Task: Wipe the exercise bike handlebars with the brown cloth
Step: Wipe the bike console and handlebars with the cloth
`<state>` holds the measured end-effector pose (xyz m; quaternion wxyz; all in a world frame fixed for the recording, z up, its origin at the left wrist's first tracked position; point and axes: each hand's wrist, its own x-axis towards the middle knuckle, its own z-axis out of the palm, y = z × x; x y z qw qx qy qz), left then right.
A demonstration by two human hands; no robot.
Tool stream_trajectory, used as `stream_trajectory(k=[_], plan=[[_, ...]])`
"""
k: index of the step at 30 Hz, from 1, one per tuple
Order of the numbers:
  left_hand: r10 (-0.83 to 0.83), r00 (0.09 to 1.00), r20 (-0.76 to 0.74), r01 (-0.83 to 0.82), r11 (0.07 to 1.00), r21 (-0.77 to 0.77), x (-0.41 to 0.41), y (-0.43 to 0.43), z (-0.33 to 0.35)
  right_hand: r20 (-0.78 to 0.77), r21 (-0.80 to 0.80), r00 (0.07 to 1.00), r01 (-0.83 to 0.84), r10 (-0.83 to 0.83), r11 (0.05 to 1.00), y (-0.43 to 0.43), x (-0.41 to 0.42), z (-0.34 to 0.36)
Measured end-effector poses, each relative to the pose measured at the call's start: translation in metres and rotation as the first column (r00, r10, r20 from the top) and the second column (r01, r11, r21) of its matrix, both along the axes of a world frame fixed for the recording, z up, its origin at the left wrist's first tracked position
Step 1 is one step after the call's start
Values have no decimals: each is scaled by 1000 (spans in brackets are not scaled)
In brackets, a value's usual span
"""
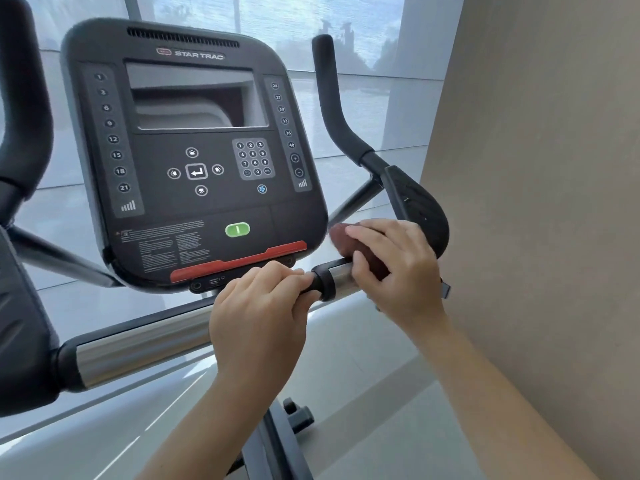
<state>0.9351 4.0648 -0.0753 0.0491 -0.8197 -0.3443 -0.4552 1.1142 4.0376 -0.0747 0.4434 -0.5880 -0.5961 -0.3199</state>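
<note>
The exercise bike's handlebar (339, 277) runs across the lower middle, with a black collar and a shiny metal sensor section. My left hand (259, 317) grips the bar just left of that collar. My right hand (394, 268) holds the brown cloth (343, 237) wrapped over the bar's right part, fingers curled round it. Only a bunched edge of the cloth shows above and under my fingers. The right handlebar horn (332, 109) rises black behind my right hand, with a black pad (419, 209) beside it.
The black console (194, 150) with screen, keypad and green button stands directly above my left hand. A beige wall (536, 168) is close on the right. The left handlebar (20, 116) and metal bar (138, 351) fill the left side. A window lies behind.
</note>
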Motion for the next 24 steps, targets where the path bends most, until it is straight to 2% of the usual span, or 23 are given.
stream_trajectory(k=[5,8,11,14,16,20,22,24], plan=[[-2,999,-32,2,1000,-6,-1,-1,2,-98,114,989,125,-114,986,6,17,-11],[12,999,-41,-12,1000,8,0,-1,1,-130,271,988,112,-79,956,21,-20,-31],[40,999,-10,-40,999,1,2,-2,1,-106,450,994,37,12,892,36,-53,-53],[39,999,3,-39,999,-2,3,-2,0,-66,556,998,49,-14,830,41,-42,-66],[44,999,-5,-44,999,-1,3,-3,0,-113,620,992,109,-50,777,43,-18,-69],[67,998,2,-67,998,5,5,-3,1,-293,675,955,234,-37,700,53,1,-63],[77,997,15,-77,997,5,6,-3,1,-377,669,926,269,4,693,57,-21,-65],[82,996,18,-82,997,10,7,-3,0,-378,678,924,240,50,695,61,-51,-72]])
